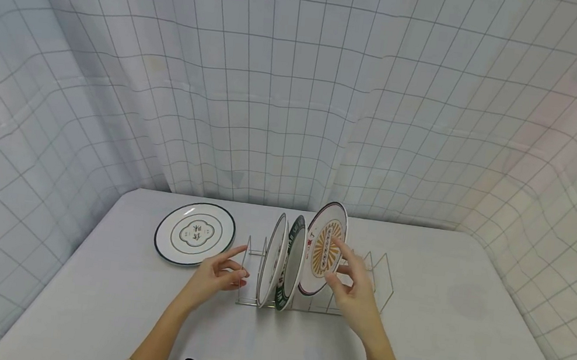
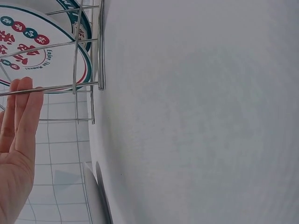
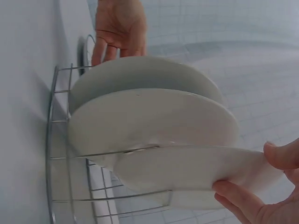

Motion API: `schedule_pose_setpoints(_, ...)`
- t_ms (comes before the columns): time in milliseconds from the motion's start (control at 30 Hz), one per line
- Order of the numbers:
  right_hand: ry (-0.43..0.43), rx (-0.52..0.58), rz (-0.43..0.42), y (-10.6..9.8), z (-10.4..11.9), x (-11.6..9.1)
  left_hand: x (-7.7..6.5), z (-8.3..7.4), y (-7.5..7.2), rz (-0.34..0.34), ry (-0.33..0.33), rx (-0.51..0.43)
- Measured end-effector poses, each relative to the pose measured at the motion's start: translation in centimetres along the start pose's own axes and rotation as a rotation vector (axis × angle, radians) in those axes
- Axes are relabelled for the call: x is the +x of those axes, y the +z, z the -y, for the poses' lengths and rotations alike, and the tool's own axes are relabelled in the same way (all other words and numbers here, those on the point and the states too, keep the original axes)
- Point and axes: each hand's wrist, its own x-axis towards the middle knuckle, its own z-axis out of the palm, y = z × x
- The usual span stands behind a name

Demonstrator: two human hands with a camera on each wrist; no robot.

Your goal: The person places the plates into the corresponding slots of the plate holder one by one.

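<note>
My right hand [image 1: 356,293] pinches the edge of a white plate [image 1: 319,248] with an orange sunburst centre. That plate leans and sits higher than its neighbours; in the right wrist view its white back [image 3: 182,168] lies among the rack's wires. Two plates stand on edge in the wire rack [image 1: 384,278]: a dark-green-rimmed plate [image 1: 292,262] and, left of it, a plate [image 1: 271,263] with red and green print on its face. At the rack's left end my left hand [image 1: 217,278] touches the wires, fingers mostly straight [image 2: 29,112].
On the white table [image 1: 441,337], left of the rack, a white plate [image 1: 195,233] with a dark rim lies flat. Behind and at both sides hang white curtains [image 1: 295,116] with a grid pattern.
</note>
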Motion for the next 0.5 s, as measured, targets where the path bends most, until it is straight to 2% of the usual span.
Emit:
schedule_pose_setpoints(100,0.017,-0.005,-0.021,1.1,-0.5,-0.1,0.0,0.0,0.0,0.001,0.004,0.002)
schedule_pose_setpoints(233,0.030,-0.006,-0.051,2.0,0.4,-0.2,0.0,0.0,0.0,0.004,0.003,-0.007)
schedule_pose_setpoints(333,0.037,0.005,-0.056,2.5,0.2,-0.3,0.0,0.0,0.0,0.004,-0.003,-0.018)
schedule_pose_setpoints(500,0.018,0.038,-0.079,3.1,-2.1,-0.3,-0.1,0.0,0.0,0.005,-0.007,-0.024)
